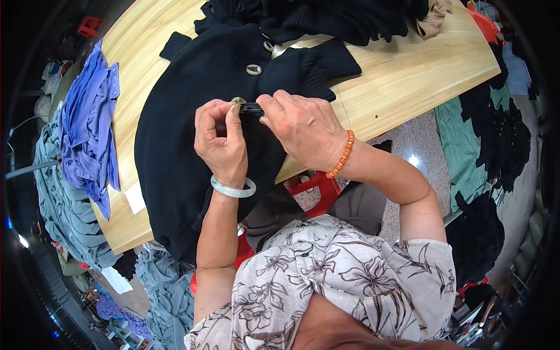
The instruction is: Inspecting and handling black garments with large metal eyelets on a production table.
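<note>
A black knitted garment [181, 128] lies spread on the pale wooden table, with a large pale button [253, 69] on its front and another button [268, 46] farther up. My left hand [220, 137], a pale bangle at its wrist, pinches a third button [238, 100] between thumb and forefinger. From the left, my right hand [303, 125] comes close to it; this hand, wearing an orange bead bracelet, is closed on a slim dark tool [251, 109]. The tool's tip reaches the pinched button. Its exact kind is too small to make out.
More black knitwear [303, 17] is heaped at the table's far side. Purple garments [87, 128] hang over the left edge, above grey-blue clothes [76, 204]. Green cloth [461, 151] and black cloth lie right of the wooden table [408, 81]. A red stool [321, 198] stands below the near edge.
</note>
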Demonstrator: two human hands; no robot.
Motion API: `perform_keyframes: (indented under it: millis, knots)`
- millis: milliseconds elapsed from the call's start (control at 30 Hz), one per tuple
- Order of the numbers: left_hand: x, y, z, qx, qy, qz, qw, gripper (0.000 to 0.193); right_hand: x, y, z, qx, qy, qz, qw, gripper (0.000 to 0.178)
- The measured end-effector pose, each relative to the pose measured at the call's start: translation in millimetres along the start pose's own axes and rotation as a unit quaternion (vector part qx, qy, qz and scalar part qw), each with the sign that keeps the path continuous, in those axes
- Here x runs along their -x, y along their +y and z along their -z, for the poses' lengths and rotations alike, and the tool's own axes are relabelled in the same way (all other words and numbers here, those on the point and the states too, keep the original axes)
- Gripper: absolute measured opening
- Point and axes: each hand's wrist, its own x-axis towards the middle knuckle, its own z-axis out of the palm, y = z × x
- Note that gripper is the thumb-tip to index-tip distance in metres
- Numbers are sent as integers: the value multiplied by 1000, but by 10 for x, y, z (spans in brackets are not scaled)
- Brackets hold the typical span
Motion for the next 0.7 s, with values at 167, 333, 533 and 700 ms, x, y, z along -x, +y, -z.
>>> perform_keyframes:
  millis: [167,333,533,700]
  knots:
    - [16,-50,-21,-35,-5,-33,999,7,-16,48,-116,-3,12,-2,1000,24]
    - [22,-82,-24,-57,-13,-70,996,7,-3,88,-156,-8,17,6,1000,20]
    - [82,12,18,-21,-35,-71,997,6,39,176,-108,-41,22,17,999,19]
    - [234,329,79,-9,-85,-47,995,10,116,271,-49,-97,63,-13,993,19]
